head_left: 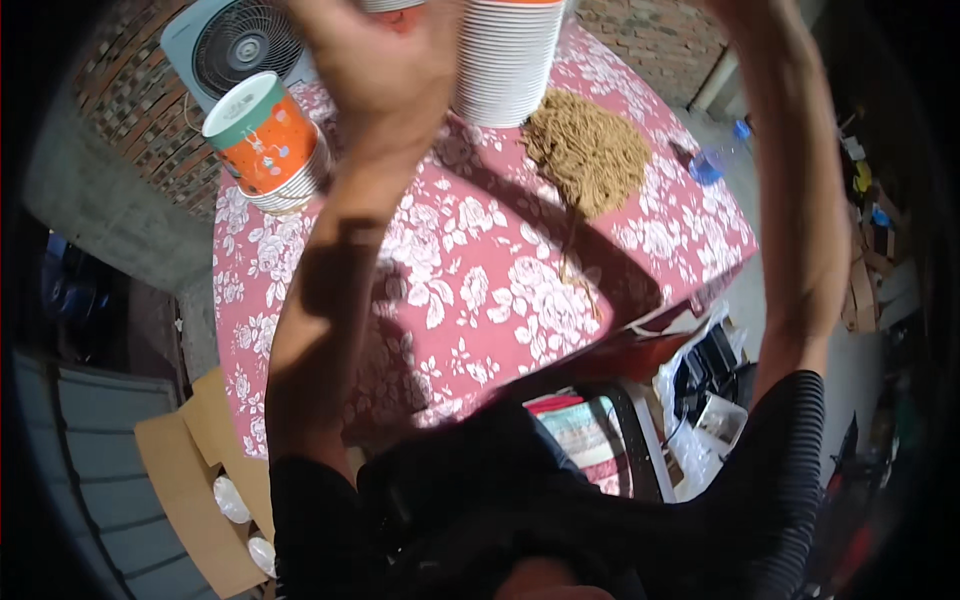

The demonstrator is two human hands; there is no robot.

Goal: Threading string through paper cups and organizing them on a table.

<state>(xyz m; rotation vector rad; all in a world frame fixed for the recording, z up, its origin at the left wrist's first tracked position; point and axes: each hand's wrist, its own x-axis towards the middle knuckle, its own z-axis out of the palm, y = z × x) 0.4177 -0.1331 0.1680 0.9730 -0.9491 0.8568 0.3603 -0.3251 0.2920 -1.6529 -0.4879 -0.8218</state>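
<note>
- Up at the far edge of the view, the left hand (375,60) is raised over the table, its back toward the camera; the fingers run out of frame at the top, so I cannot tell whether they are spread or closed on anything.
- Just right of that hand stands a tall stack of white paper cups (508,60), its ribbed rims showing; the hand is beside it, and contact cannot be made out.
- The right hand is out of view above the top edge; only the right forearm (800,200) shows, rising along the right side.
- Left of the left hand, an orange cup with a teal rim (262,130) lies tilted on a short stack of white cups, near the table's far left corner.
- The table wears a pink cloth with white flowers (480,290), and both forearms cast dark shadows across it.
- A heap of tan, stringy fibre (588,150) lies on the cloth right of the white stack.
- Behind the orange cup, a pale blue box fan (240,45) stands against a brick wall.
- Flattened cardboard (190,480) lies on the floor at near left; bags and clutter sit at near right.
</note>
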